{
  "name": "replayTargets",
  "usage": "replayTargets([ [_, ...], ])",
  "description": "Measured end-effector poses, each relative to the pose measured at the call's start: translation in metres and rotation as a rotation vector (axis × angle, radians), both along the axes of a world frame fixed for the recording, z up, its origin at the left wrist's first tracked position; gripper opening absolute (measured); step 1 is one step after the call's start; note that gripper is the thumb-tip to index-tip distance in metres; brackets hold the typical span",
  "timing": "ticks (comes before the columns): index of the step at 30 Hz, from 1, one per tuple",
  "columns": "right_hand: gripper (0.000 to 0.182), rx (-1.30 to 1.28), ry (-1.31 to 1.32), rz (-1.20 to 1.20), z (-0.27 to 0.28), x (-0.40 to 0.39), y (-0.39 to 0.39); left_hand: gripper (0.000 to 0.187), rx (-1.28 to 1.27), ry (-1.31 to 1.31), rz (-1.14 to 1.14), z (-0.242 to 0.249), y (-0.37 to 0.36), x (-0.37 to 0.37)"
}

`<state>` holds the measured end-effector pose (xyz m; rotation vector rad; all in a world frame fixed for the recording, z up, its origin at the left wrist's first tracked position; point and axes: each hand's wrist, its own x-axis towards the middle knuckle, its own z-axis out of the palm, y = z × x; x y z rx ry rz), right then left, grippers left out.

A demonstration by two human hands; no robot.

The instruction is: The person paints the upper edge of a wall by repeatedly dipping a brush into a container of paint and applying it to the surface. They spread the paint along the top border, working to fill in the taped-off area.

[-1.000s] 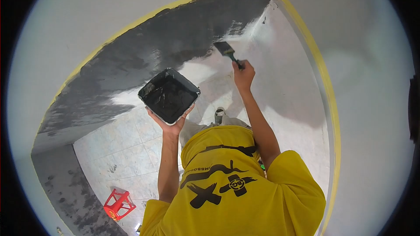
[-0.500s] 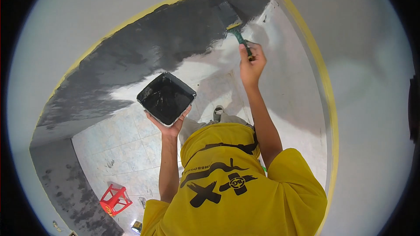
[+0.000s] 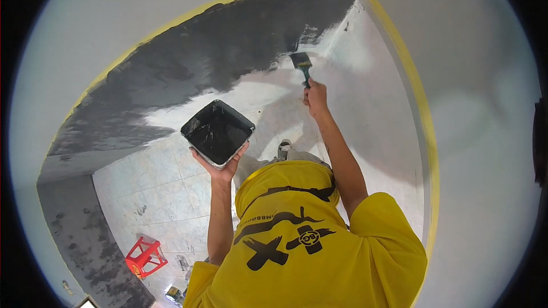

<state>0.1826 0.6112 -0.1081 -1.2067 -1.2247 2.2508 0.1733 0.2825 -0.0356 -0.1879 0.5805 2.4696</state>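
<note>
My left hand [image 3: 224,170] supports a square tub [image 3: 218,132] from beneath, its fingers wrapped along the near corner. Dark paint coats the inside of the tub. My right hand [image 3: 316,98] is closed around the green handle of a paintbrush [image 3: 302,63]. The brush's dark bristles are against the wall [image 3: 228,40], at the lower border of the dark grey painted area. White unpainted wall shows below that border and beside the right corner.
Yellow masking tape [image 3: 432,154] edges the wall at the top and right. A red plastic stool [image 3: 146,255] stands on the tiled floor [image 3: 162,191] at lower left, near a patchy grey wall section [image 3: 85,234]. A small lit object [image 3: 174,294] lies beside my left sleeve.
My right hand has moved the paintbrush down the wall, and fresh dark strokes show near the right corner. The tub in my left hand has hardly shifted.
</note>
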Motion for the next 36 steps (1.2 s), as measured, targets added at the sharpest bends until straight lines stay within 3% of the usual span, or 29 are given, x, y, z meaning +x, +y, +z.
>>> replayTargets([
  [5,0.036,0.153,0.177,-0.028,0.108,0.004,-0.006,0.095,0.017,-0.051,-0.019,-0.016,-0.006,-0.003],
  [9,0.038,0.183,0.322,-0.039,0.132,0.015,-0.008,0.088,0.063,0.005,-0.030,-0.004,0.001,0.000],
  [13,0.040,0.275,0.251,-0.057,0.086,0.000,-0.001,0.087,0.044,0.016,-0.006,-0.004,0.002,0.000],
  [15,0.042,0.376,0.129,-0.055,0.028,-0.011,0.006,0.087,0.028,0.013,-0.002,-0.005,0.001,0.001],
  [16,0.044,0.602,0.070,-0.059,-0.023,-0.015,0.016,0.087,0.027,0.013,-0.002,-0.007,0.001,0.000],
  [18,0.043,0.525,-0.069,-0.026,-0.067,-0.006,0.017,0.087,0.026,0.017,0.001,-0.009,-0.004,0.005],
  [22,0.041,0.299,-0.233,-0.001,-0.064,0.001,0.019,0.088,0.033,0.036,0.010,-0.015,-0.011,0.009],
  [26,0.031,0.050,-0.166,0.077,-0.015,0.000,0.042,0.090,0.028,0.032,0.012,-0.017,-0.014,0.011],
  [32,0.027,0.135,0.058,0.174,0.124,0.004,0.062,0.091,0.012,0.033,-0.018,-0.016,-0.011,0.011],
  [36,0.028,0.185,0.135,0.181,0.162,0.033,0.059,0.091,0.015,0.019,-0.021,-0.018,-0.008,0.010],
])
